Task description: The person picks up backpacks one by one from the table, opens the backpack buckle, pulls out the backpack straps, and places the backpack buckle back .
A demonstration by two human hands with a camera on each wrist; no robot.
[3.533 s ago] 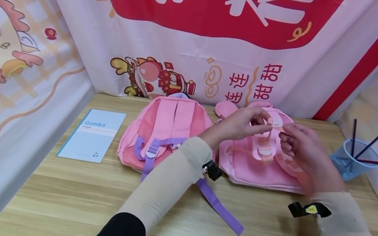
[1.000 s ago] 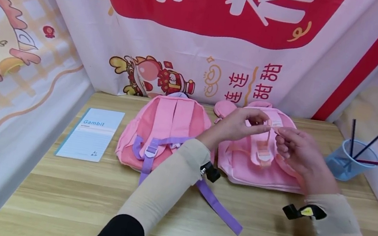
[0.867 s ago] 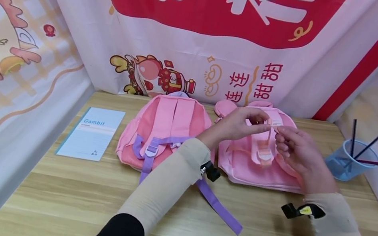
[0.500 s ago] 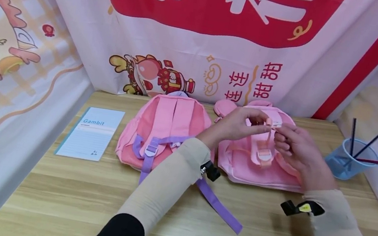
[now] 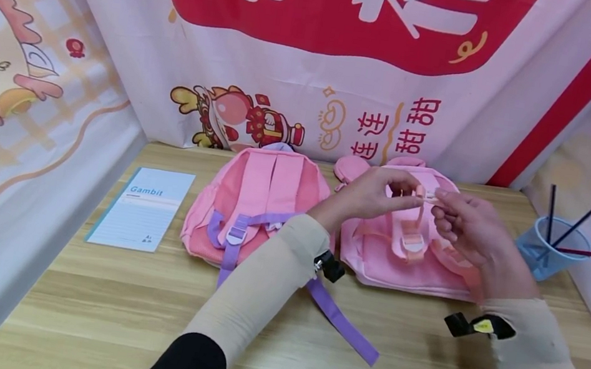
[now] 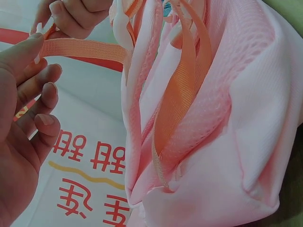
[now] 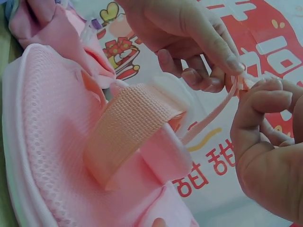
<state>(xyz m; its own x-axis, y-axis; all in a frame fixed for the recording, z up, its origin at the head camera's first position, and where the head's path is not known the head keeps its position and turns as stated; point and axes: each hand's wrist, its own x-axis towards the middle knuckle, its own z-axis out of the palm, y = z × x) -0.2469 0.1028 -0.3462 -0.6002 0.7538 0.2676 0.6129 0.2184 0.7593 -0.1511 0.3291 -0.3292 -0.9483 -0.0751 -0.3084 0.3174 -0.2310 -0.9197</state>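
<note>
Nearest to me, my beige sleeves point(image 5: 259, 280) reached over the wooden table point(image 5: 139, 326). Taking twelve o'clock as straight ahead, a purple strap point(image 5: 345, 330) trailed out past my left arm, between four and five o'clock from a pink backpack point(image 5: 251, 178). A pale blue notebook point(image 5: 141, 213) lay at that backpack's nine o'clock. At its three o'clock was the second backpack point(image 5: 376, 259), also pink; my arm hid whether the two touched. Above this one's far half, my left hand point(image 5: 376, 193) had thumb and fingers clamped on its orange strap point(image 6: 85, 49), and my right hand point(image 5: 470, 231) pinched the strap too, coming in from three o'clock. A small white buckle point(image 5: 430, 196) sat between my fingertips, which hid how the strap ran through it. A blue cup point(image 5: 544, 270) of pencils point(image 5: 552, 205) stood at the second backpack's three o'clock, a round pink pouch point(image 5: 351, 168) at its ten. Behind everything hung a red-printed white cloth point(image 5: 289, 70).
</note>
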